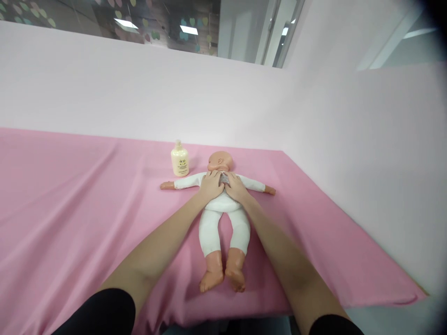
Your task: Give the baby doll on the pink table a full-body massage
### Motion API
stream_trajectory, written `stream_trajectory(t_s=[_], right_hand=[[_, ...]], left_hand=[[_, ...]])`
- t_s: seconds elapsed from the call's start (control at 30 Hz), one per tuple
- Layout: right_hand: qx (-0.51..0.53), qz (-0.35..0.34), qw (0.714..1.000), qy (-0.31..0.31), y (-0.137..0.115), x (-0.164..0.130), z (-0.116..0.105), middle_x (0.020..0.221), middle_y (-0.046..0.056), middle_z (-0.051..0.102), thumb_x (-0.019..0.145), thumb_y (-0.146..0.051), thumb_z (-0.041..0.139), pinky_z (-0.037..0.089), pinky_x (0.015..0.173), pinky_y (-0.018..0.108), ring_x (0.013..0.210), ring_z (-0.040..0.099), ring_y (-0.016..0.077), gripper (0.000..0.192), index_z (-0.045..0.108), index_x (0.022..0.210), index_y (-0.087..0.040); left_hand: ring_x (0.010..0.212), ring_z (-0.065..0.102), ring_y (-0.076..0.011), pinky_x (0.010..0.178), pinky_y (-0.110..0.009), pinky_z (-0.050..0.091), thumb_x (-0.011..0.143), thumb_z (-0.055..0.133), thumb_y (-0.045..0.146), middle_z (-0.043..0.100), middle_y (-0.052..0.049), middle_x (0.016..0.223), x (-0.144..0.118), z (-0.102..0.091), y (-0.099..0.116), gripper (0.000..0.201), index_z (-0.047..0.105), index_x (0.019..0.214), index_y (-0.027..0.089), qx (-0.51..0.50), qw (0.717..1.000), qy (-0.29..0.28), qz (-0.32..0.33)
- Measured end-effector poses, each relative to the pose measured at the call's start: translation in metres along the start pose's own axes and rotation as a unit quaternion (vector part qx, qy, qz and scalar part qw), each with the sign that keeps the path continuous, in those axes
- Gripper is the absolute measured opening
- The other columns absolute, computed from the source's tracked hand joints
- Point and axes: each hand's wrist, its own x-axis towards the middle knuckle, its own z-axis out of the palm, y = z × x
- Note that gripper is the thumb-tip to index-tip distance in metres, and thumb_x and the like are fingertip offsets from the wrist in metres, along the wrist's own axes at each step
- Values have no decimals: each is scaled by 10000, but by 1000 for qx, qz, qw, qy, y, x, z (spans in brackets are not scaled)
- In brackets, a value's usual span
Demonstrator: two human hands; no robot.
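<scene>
A baby doll (223,223) in white clothes lies on its back on the pink cloth (87,195), arms spread, bare feet toward me, head turned left. My left hand (210,184) rests flat on the doll's chest. My right hand (235,186) lies beside it on the chest, fingers near the collar. Both hands press on the white top and touch each other. Whether the fingers pinch the fabric is hidden. A cream lotion bottle (179,159) stands upright just left of the doll's head.
The pink cloth covers a wide table whose right edge (349,218) runs diagonally toward me. Pale pink walls stand behind and to the right. Glass panels with heart stickers sit above the back wall.
</scene>
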Motion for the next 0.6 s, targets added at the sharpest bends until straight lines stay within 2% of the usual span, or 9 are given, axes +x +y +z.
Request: stream_trajectory(t_s=[0.4, 0.6], right_hand=[[-8, 18, 1000, -20, -1, 3, -3, 1203, 116, 568, 835, -136, 423, 354, 1020, 356, 1125, 503, 229, 400, 524, 1222, -126], [-12, 30, 999, -35, 1, 4, -1, 1249, 106, 539, 860, -183, 411, 343, 1027, 348, 1151, 482, 228, 438, 481, 1291, -145]], left_hand=[[1118, 482, -259, 931, -397, 406, 838, 490, 263, 579, -73, 1198, 2, 1, -1, 362, 544, 1188, 187, -4, 1000, -6, -9], [1135, 458, -275, 941, -420, 391, 837, 472, 287, 550, -70, 1249, 1, 5, -2, 409, 516, 1233, 192, -13, 1000, -3, -18]])
